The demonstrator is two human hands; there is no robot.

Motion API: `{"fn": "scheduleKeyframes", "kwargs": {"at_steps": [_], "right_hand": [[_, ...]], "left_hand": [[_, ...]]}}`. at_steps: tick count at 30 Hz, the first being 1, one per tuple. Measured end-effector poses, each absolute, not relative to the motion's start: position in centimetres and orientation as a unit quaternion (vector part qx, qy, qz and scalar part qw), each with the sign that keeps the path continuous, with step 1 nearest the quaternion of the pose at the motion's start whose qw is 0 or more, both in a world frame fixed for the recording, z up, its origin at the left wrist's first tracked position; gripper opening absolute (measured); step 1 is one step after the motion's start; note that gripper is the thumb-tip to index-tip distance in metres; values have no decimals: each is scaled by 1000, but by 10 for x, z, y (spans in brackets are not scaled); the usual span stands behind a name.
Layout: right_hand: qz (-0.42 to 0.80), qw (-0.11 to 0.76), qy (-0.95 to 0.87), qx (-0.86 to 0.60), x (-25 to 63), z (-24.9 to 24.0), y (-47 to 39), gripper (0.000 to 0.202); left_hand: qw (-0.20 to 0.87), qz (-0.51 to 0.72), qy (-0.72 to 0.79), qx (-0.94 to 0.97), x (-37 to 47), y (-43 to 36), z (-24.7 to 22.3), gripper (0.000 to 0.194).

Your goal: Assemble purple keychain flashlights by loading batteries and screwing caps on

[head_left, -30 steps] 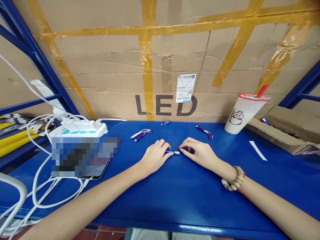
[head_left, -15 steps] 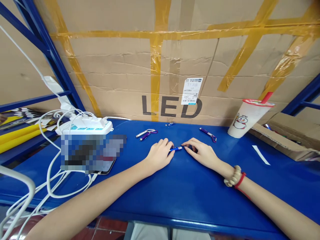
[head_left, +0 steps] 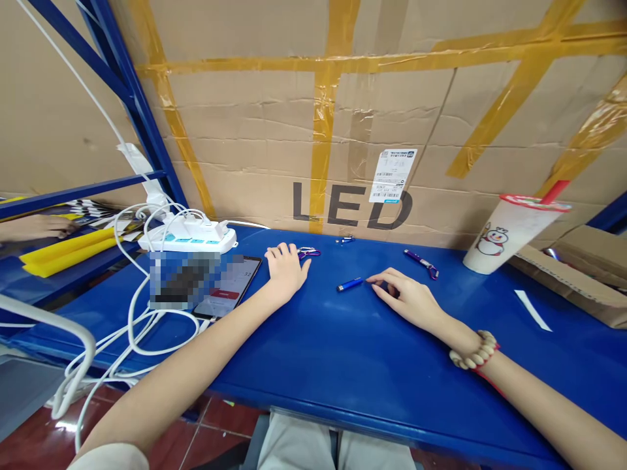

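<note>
A small blue penlight-like tube [head_left: 349, 284] lies on the blue table between my hands. My right hand [head_left: 409, 300] rests to its right, fingers loosely curved and thumb apart, fingertips at the tube's end; whether they touch it I cannot tell. To the left, my left hand [head_left: 285, 274] is spread open over another clip-on penlight, of which only the purple carabiner [head_left: 309, 252] shows past the fingers. A purple penlight with a carabiner [head_left: 420, 264] lies beyond my right hand. Small metal clip pieces [head_left: 345, 239] sit near the cardboard.
A phone [head_left: 235, 287], partly blurred, and a white power strip [head_left: 196, 240] with tangled cables are at left. Another person's hand [head_left: 49, 227] shows at far left. On the right stand a drink cup [head_left: 509, 238], a paper strip [head_left: 533, 310] and a cardboard tray [head_left: 568, 281].
My left hand has let go of the blue tube and moved left over the clip-on penlight. My right hand stays by the tube. The view has shifted left.
</note>
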State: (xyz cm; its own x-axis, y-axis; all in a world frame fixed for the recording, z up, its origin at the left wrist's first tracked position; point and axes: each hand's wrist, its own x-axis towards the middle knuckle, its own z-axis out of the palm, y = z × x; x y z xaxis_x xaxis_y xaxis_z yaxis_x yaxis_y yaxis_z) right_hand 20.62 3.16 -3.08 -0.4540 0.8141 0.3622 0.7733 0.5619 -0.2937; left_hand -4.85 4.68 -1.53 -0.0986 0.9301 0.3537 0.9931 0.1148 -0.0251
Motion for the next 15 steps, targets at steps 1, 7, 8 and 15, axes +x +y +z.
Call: {"fn": "scheduleKeyframes", "kwargs": {"at_steps": [1,7,8,15], "right_hand": [[47,235,-850,-468,206,-31,32,23],[56,233,-846,-477,208,-30,32,21],[57,232,-845,-478,208,-30,32,21],[51,232,-848,-473,209,-31,33,21]], "left_hand": [[146,-112,-732,-656,-48,47,-16,54],[153,-129,-687,-699,-43,46,-15,56],[152,-133,-669,-715,-42,46,-14,55],[124,-165,-550,-809,-37,47,-12,32]]}}
